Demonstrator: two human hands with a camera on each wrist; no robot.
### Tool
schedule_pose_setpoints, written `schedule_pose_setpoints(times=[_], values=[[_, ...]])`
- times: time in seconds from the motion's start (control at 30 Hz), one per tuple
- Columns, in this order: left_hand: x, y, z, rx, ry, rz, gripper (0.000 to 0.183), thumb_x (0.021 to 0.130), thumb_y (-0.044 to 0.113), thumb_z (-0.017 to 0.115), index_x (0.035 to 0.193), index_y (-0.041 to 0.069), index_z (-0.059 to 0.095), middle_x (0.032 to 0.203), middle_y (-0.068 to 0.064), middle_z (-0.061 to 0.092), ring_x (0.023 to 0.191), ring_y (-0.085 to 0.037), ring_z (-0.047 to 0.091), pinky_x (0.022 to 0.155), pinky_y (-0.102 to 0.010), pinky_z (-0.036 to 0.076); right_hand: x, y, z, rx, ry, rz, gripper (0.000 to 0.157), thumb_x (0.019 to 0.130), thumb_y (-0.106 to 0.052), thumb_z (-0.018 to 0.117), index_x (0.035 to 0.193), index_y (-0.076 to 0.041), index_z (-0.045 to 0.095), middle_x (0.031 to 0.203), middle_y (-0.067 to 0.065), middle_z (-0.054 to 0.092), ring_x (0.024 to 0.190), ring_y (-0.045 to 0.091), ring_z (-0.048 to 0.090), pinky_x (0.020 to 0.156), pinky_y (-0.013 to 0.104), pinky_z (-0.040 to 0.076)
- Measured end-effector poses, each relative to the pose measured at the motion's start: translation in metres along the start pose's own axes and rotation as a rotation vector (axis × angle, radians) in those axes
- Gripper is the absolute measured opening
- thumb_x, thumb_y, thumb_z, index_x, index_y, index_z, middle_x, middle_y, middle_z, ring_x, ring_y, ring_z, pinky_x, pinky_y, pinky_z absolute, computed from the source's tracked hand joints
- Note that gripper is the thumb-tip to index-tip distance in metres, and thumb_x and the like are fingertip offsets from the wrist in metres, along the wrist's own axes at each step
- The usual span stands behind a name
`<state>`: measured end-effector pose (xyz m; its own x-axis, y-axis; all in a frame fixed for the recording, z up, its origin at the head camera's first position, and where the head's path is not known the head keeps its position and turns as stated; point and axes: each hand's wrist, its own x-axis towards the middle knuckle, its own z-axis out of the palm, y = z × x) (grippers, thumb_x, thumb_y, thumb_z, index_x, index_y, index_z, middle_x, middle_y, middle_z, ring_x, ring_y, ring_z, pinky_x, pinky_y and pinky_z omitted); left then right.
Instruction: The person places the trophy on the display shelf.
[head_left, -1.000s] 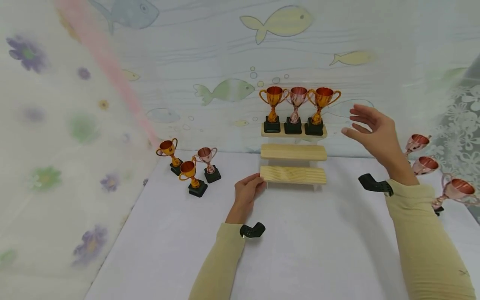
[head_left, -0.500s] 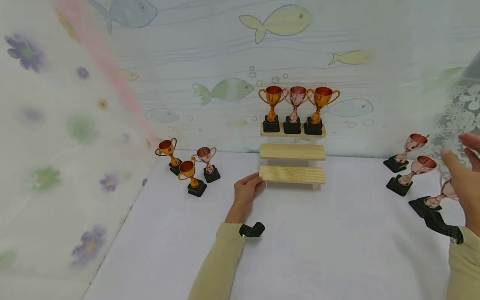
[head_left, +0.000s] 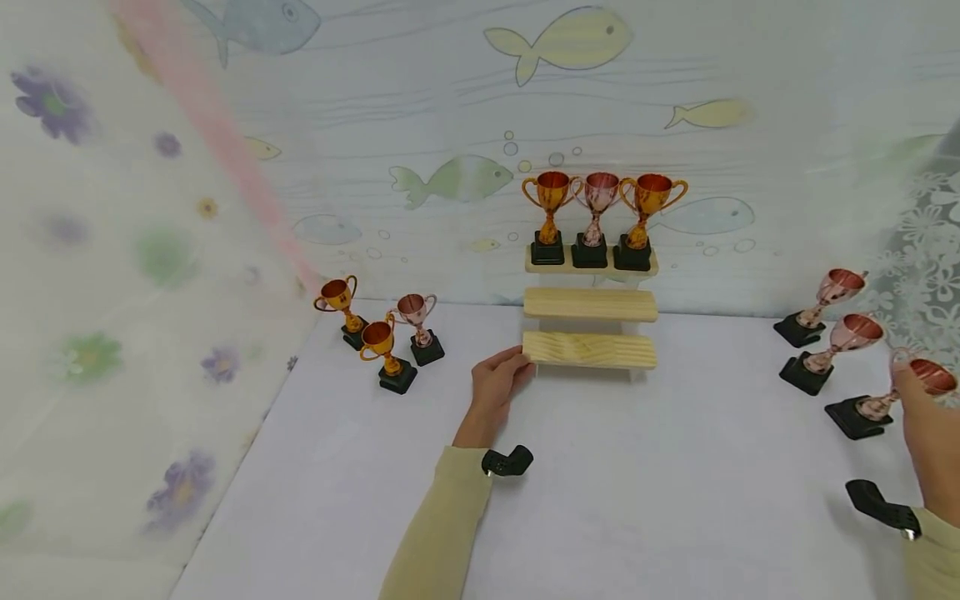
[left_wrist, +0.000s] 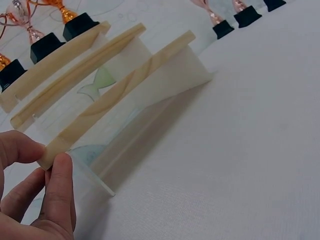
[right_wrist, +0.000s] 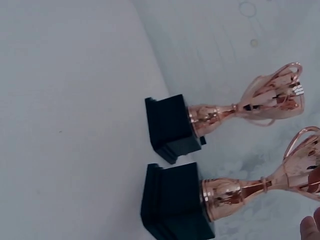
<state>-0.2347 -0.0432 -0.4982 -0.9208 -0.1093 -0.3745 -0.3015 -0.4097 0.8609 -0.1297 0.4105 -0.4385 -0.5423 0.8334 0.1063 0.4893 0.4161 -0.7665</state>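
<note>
My left hand [head_left: 497,387] pinches the left end of the lowest board of a three-tier wooden display stand [head_left: 590,351], thumb above and fingers beneath in the left wrist view. At the far right, my right hand [head_left: 933,437] is at the cup of the nearest rose-gold trophy [head_left: 876,407], its thumb across the cup. That trophy's black base rests on the table. In the right wrist view, fingertips [right_wrist: 310,229] show at the lower right, beside a rose-gold trophy [right_wrist: 225,197]; most of this hand is hidden.
Two gold trophies flank a rose-gold trophy [head_left: 600,193] on the stand's top board. Its middle board [head_left: 590,304] holds nothing. Two gold trophies and a rose-gold trophy [head_left: 417,312] stand at the left. Two more rose-gold trophies [head_left: 851,333] stand at the right, near the wall.
My right hand has moved from beside the stand's top board to the right and down to the nearest rose-gold trophy. The left hand keeps its hold on the stand.
</note>
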Motion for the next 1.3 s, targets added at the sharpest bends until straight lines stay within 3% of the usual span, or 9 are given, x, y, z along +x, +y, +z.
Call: schedule_pose_setpoints(times=[0.1, 0.2, 0.4, 0.53, 0.67, 0.8, 1.0, 1.13, 1.3], values=[[-0.001, 0.001, 0.001, 0.004, -0.003, 0.005, 0.032, 0.090, -0.004, 0.069, 0.122, -0.008, 0.069, 0.119, -0.023, 0.069, 0.087, -0.015, 0.072, 0.085, -0.026, 0.061, -0.003, 0.008, 0.003, -0.047, -0.019, 0.040, 0.067, 0.101, -0.050, 0.053, 0.159, -0.029, 0.028, 0.159, 0.008, 0.037, 0.141, 0.027, 0.039, 0.112, 0.027, 0.039], [0.000, 0.001, 0.002, 0.004, -0.006, 0.012, 0.032, 0.090, -0.004, 0.068, 0.121, -0.008, 0.069, 0.119, -0.023, 0.069, 0.086, -0.015, 0.072, 0.084, -0.026, 0.062, -0.005, 0.013, 0.008, -0.047, -0.025, 0.090, 0.063, 0.100, -0.052, 0.054, 0.156, -0.029, 0.035, 0.152, 0.007, 0.045, 0.124, 0.023, 0.046, 0.096, 0.020, 0.043], [0.000, 0.002, 0.003, 0.005, -0.008, 0.008, 0.031, 0.090, -0.005, 0.068, 0.120, -0.007, 0.070, 0.118, -0.022, 0.070, 0.085, -0.014, 0.072, 0.083, -0.026, 0.062, -0.009, 0.014, 0.011, 0.068, -0.020, 0.146, 0.060, 0.100, -0.051, 0.055, 0.155, -0.039, 0.034, 0.160, -0.006, 0.039, 0.129, -0.001, 0.040, 0.117, 0.020, 0.034], [0.000, 0.001, 0.003, 0.006, -0.009, 0.007, 0.031, 0.090, -0.005, 0.068, 0.121, -0.008, 0.070, 0.116, -0.022, 0.071, 0.084, -0.014, 0.072, 0.083, -0.026, 0.062, -0.009, 0.013, 0.013, 0.073, -0.028, 0.171, 0.062, 0.099, -0.053, 0.054, 0.156, -0.041, 0.030, 0.162, -0.007, 0.036, 0.141, 0.008, 0.037, 0.120, 0.024, 0.032], [-0.001, 0.000, 0.002, 0.005, -0.011, 0.008, 0.031, 0.091, -0.005, 0.068, 0.121, -0.008, 0.069, 0.116, -0.023, 0.071, 0.083, -0.014, 0.072, 0.085, -0.027, 0.062, -0.008, 0.013, 0.017, 0.108, 0.007, 0.163, 0.065, 0.098, -0.053, 0.058, 0.155, -0.041, 0.030, 0.159, -0.009, 0.039, 0.132, 0.002, 0.039, 0.118, 0.020, 0.031], [-0.001, 0.001, 0.002, 0.007, -0.010, 0.008, 0.031, 0.091, -0.005, 0.068, 0.121, -0.008, 0.069, 0.116, -0.023, 0.070, 0.085, -0.014, 0.072, 0.085, -0.027, 0.062, 0.000, 0.020, 0.027, 0.248, 0.047, 0.118, 0.066, 0.097, -0.046, 0.064, 0.154, -0.037, 0.032, 0.155, -0.015, 0.038, 0.124, -0.011, 0.032, 0.114, 0.014, 0.030], [0.000, 0.000, 0.002, 0.004, 0.000, 0.005, 0.030, 0.090, -0.005, 0.068, 0.120, -0.008, 0.070, 0.116, -0.023, 0.070, 0.085, -0.015, 0.072, 0.084, -0.026, 0.062, 0.010, 0.025, 0.036, 0.439, 0.029, 0.153, 0.067, 0.097, -0.039, 0.066, 0.154, -0.032, 0.031, 0.155, -0.015, 0.034, 0.134, -0.007, 0.032, 0.117, 0.012, 0.027], [0.001, 0.001, 0.001, 0.006, 0.006, 0.004, 0.030, 0.090, -0.005, 0.069, 0.120, -0.007, 0.070, 0.116, -0.022, 0.071, 0.086, -0.015, 0.072, 0.084, -0.026, 0.062, 0.001, 0.018, 0.032, 0.430, 0.033, 0.141, 0.062, 0.099, -0.037, 0.064, 0.153, -0.032, 0.033, 0.154, -0.016, 0.036, 0.135, -0.007, 0.031, 0.116, 0.010, 0.024], [0.000, 0.003, 0.001, 0.006, 0.014, -0.001, 0.029, 0.090, -0.005, 0.068, 0.120, -0.007, 0.071, 0.117, -0.022, 0.071, 0.086, -0.015, 0.072, 0.084, -0.026, 0.062, -0.015, 0.009, 0.019, 0.268, 0.022, 0.127, 0.060, 0.101, -0.042, 0.058, 0.154, -0.038, 0.032, 0.159, -0.012, 0.036, 0.147, 0.004, 0.031, 0.122, 0.018, 0.023]])
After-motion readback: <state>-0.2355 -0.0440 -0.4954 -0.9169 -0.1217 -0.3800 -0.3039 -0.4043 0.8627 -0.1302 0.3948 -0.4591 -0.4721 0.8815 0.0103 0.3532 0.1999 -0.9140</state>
